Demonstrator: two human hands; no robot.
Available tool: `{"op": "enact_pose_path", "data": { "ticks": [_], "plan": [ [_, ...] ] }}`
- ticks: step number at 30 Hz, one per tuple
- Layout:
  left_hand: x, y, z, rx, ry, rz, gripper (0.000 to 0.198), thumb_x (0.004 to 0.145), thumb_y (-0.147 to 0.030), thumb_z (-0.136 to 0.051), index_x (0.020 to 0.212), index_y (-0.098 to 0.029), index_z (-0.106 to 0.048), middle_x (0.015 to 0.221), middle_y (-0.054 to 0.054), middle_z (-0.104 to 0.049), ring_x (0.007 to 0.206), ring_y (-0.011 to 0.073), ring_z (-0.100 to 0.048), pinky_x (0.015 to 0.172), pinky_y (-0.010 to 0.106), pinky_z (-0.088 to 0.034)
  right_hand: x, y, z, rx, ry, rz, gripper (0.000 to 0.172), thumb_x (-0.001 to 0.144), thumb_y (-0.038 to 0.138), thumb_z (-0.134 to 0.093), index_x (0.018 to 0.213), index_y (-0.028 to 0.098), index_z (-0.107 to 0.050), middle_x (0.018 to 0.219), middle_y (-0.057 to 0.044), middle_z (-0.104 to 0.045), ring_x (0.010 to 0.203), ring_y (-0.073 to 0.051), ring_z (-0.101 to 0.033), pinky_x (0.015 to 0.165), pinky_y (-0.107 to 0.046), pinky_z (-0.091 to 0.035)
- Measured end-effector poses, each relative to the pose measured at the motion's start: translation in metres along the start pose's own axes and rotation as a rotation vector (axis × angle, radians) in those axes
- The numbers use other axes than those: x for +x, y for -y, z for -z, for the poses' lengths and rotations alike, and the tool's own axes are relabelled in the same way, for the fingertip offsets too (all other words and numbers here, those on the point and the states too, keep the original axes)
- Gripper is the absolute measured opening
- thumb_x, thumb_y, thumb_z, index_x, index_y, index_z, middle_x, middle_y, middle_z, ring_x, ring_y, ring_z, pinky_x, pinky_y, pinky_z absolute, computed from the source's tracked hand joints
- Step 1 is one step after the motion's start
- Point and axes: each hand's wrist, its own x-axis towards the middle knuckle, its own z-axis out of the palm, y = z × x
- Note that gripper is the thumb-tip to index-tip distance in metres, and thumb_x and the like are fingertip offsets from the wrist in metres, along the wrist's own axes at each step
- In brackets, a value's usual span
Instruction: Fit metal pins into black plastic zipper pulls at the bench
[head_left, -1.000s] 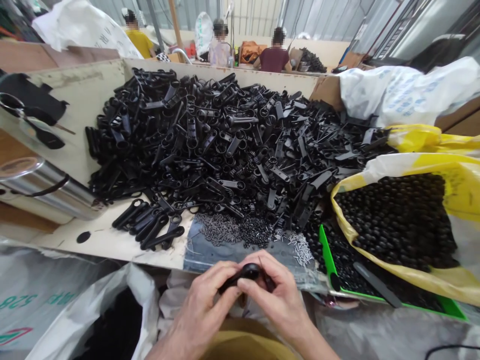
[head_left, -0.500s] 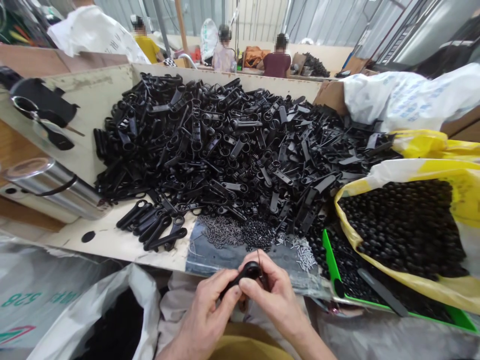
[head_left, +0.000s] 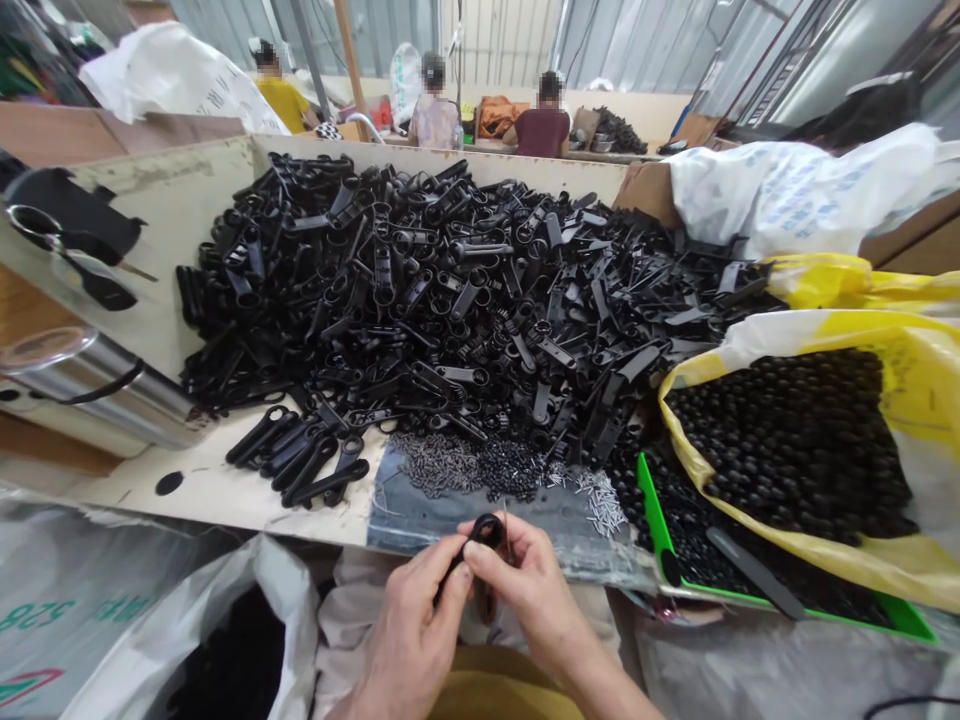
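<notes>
Tilted more upright than before, the black plastic part (head_left: 486, 530) is, I note, grasped by clenched fingers of left hand (head_left: 412, 630) and right hand (head_left: 529, 595)

Head-worn view, downward over workbench (head_left: 225, 490)

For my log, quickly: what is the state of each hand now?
Left hand: closed on the small black plastic ring-ended part.
Right hand: closed on the same part.

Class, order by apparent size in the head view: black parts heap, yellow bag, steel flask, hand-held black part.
1. black parts heap
2. yellow bag
3. steel flask
4. hand-held black part, smallest despite nearness
</notes>
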Motion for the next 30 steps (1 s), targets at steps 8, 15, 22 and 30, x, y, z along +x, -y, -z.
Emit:
{"op": "enact_pose_path", "data": {
  "ticks": [8,15,22,30],
  "plan": [
    [0.014,-0.026,0.03,0.057,0.15,-0.041,0.017,0.099,-0.03,-0.056,0.092,-0.023,-0.07,0.104,0.004,-0.072,0.095,0.0185,-0.068,0.081,0.027,-0.054,-0.003,0.028,0.014,-0.309,-0.015,0.216,0.03,0.084,0.048,-0.078,0.091,0.019,-0.078,0.091,-0.006,-0.073,0.075,-0.018,-0.061,0.065,-0.025,-0.048],
    [0.005,-0.031,0.027,0.126,0.041,-0.274,0.018,0.102,-0.023,-0.05,0.085,-0.022,-0.059,0.079,-0.001,-0.065,0.074,0.0139,-0.063,0.069,0.023,-0.05,-0.011,0.037,0.005,-0.374,0.001,0.22,0.035,0.09,0.053,-0.071,0.083,0.018,-0.072,0.068,0.0,-0.06,0.059,-0.013,-0.051,0.053,-0.022,-0.041],
    [0.009,-0.015,0.011,0.101,-0.083,-0.17,0.023,0.102,-0.024,-0.049,0.08,-0.023,-0.058,0.076,-0.001,-0.064,0.071,0.0147,-0.063,0.067,0.023,-0.049,0.006,0.024,0.0,-0.376,-0.026,0.194,0.046,0.087,0.062,-0.07,0.084,0.017,-0.069,0.072,-0.002,-0.062,0.066,-0.016,-0.054,0.058,-0.024,-0.046],
    [0.013,0.031,0.076,0.71,-0.573,-0.249,0.013,0.099,-0.027,-0.058,0.097,-0.021,-0.07,0.098,0.009,-0.073,0.097,0.027,-0.064,0.088,0.04,-0.047,0.031,0.021,-0.002,-0.592,0.04,0.279,0.048,0.094,0.059,-0.06,0.119,0.021,-0.074,0.087,-0.003,-0.067,0.065,-0.016,-0.051,0.062,-0.028,-0.045]
  ]
}}
